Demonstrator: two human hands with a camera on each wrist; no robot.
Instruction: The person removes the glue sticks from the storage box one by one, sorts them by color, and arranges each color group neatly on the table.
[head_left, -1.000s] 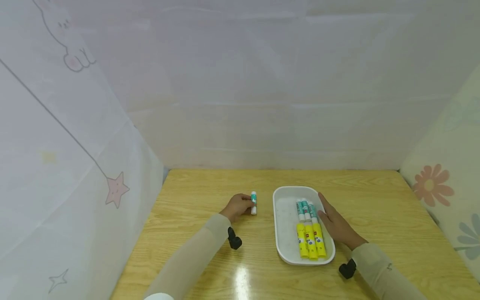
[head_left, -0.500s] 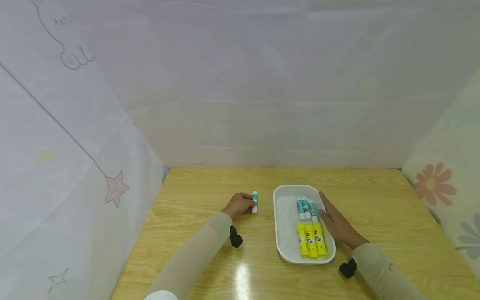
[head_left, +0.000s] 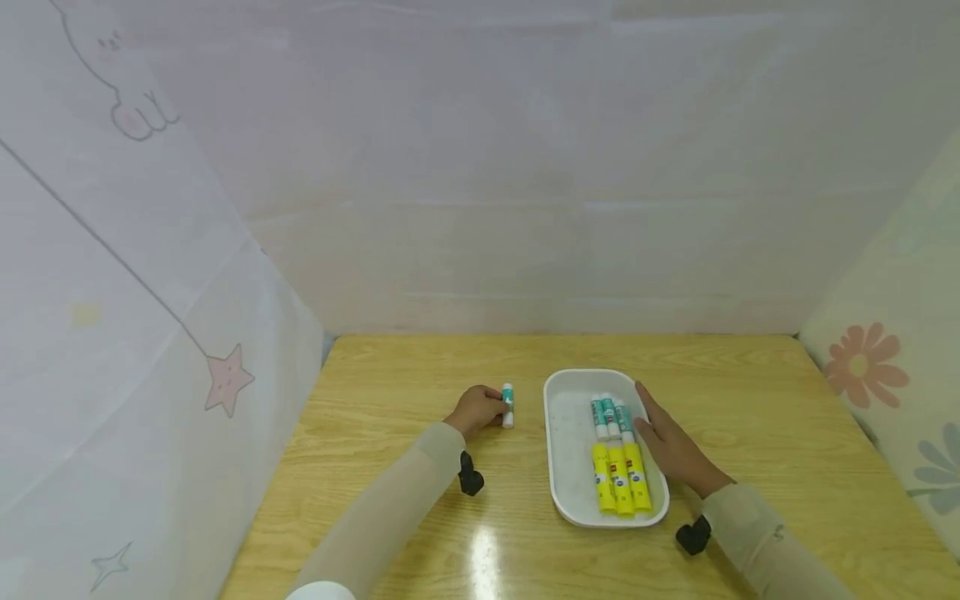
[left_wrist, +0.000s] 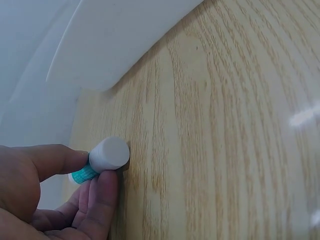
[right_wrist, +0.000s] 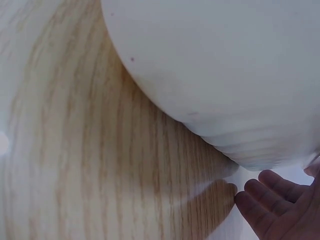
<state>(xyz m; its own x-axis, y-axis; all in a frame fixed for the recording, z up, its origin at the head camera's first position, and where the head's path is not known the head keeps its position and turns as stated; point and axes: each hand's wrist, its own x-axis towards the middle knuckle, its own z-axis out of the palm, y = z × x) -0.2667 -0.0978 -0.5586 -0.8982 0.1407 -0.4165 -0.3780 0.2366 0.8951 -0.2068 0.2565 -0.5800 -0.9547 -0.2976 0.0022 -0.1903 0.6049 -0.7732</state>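
My left hand [head_left: 476,410] pinches a teal-and-white glue stick [head_left: 508,398] between thumb and fingers, left of the white tray. In the left wrist view, the white end of this glue stick [left_wrist: 111,153] points toward the camera, close to the tabletop. My right hand [head_left: 675,450] rests along the right side of the tray [head_left: 570,492], thumb at the rim and fingers outside the wall. Those fingers [right_wrist: 272,200] look straight and relaxed in the right wrist view. Inside the tray lie 3 teal-and-white glue sticks [head_left: 609,417] in a row, with 3 yellow tubes [head_left: 621,479] nearer me.
The wooden table [head_left: 405,367] has pale cloth walls [head_left: 480,208] at its back and both sides. The left part of the tray floor is bare. A black wrist device [head_left: 470,475] sits on the left sleeve, another [head_left: 693,536] on the right.
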